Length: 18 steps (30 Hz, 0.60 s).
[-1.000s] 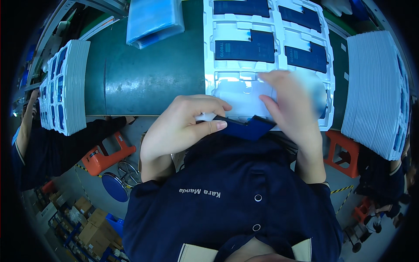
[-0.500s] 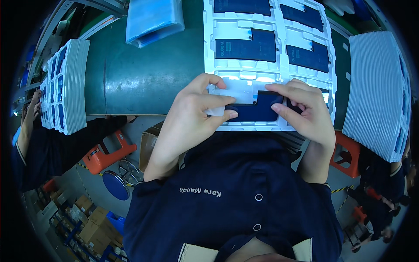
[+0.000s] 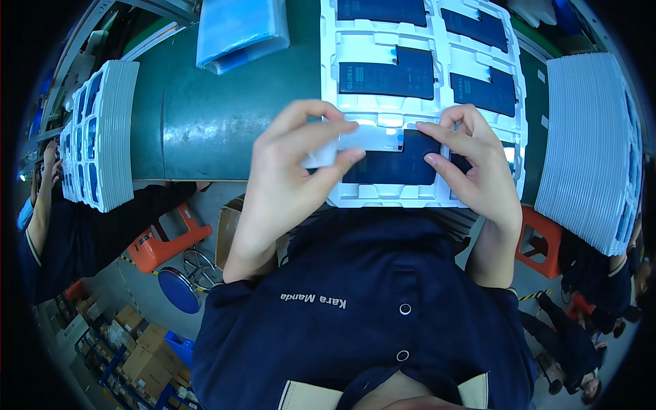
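left fingers (image 3: 347,128): index and thumb parted; cannot tell whether the others grip the whitish piece (image 3: 322,158) behind them
dark notched piece (image 3: 389,169): in the white tray (image 3: 329,68), between both hands' fingers
right fingers (image 3: 458,175): loosely parted at its right end

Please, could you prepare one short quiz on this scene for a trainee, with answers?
1. True or false: the white plastic compartment tray contains just one object.
2. A flat black L-shaped piece lies between the left hand and the right hand. Which hand's fingertips are at its right end?
3. Choose: the bluish translucent plastic bag bundle lies A) left of, B) right of, C) inside the tray.

Key: 1. False, it contains several; 2. right hand; 3. A.
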{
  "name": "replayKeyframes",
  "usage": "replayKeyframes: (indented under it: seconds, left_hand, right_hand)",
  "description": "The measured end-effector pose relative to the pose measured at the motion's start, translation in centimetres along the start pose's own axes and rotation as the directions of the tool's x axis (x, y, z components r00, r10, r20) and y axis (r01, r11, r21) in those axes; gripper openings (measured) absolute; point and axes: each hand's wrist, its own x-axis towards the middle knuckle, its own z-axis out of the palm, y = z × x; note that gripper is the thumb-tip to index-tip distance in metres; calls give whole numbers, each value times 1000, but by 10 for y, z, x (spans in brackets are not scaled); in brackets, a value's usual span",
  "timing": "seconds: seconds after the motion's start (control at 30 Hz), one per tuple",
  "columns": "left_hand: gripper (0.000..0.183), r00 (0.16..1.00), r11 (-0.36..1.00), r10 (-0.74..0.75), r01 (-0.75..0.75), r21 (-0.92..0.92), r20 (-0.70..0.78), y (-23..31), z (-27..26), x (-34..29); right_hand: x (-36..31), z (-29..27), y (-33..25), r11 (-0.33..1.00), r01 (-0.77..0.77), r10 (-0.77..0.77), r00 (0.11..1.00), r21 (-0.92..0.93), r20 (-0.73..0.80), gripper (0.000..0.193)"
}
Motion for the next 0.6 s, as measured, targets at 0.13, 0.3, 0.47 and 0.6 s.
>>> replayKeyframes:
  seconds: [0.13,0.3,0.47,0.6]
  left_hand:
    - [54,959,663,-184,-42,-748,-217,2,-5,1]
    - [61,932,319,-306,-92,-943,-194,19,10,15]
    - [50,896,464,-386,-16,-885,-219,16,22,28]
    - [40,901,395,-347,-110,-912,-259,-5,25,38]
  right_hand:
    - [3,6,-5,998,-23,20,998,-50,-66,26]
    - [24,1,-21,937,-99,107,994,336,-7,34]
    - [45,22,-33,737,-213,113,975,641,194,28]
    - [68,19,-15,777,-182,108,982,602,158,12]
